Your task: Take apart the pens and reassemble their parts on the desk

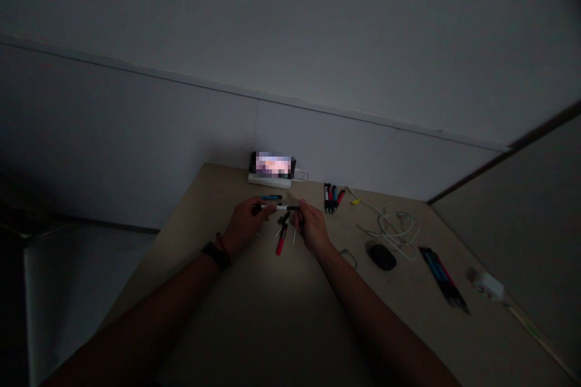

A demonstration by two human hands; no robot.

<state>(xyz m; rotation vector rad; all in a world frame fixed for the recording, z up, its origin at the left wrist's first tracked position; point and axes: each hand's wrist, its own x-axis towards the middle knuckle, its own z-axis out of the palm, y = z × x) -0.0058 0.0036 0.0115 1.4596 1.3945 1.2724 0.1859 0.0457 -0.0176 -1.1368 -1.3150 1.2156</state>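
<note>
Both my hands meet over the middle of a tan table (254, 314) in dim light. My left hand (247, 222) and my right hand (310, 225) each pinch one end of a thin white and black pen (281, 208) held level between them. A dark band sits on my left wrist. Just below the hands lie loose pen parts (285, 231), among them a red piece (280, 246) and thin white refills. A blue pen (271, 198) lies right behind my left hand.
A phone with a lit screen (272, 165) leans on a white box (269, 181) at the table's far edge. Several pens (331, 197) lie behind my right hand. To the right lie a white cable (393, 225), a black mouse (382, 257), more pens (442, 279) and a white plug (488, 284).
</note>
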